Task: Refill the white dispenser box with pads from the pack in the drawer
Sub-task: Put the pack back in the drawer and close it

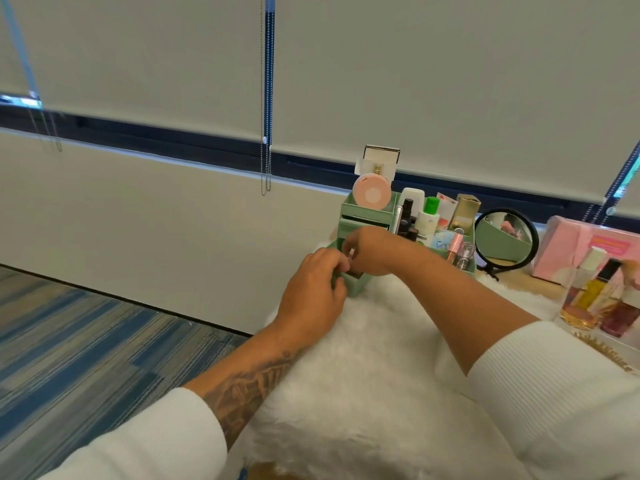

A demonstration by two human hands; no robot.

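**Both hands at the open drawer (356, 289) of the green organizer (367, 211).** Your left hand (311, 285) is the nearer one, with its fingers curled at the drawer's front. You cannot tell whether they grip the drawer or something inside it. Your right hand (369, 251), just beyond the left and touching it, pinches a small pale piece (350, 253) at its fingertips. This may be an edge of the pack, the rest of which is hidden beneath both hands. The white dispenser box cannot be picked out with certainty. Expect the pack to be light, soft and crushable, with a slippery film wrapper. Take it by its two sides rather than by a loose corner, which may tear. The pads are likely limp, so lift them as a stack.
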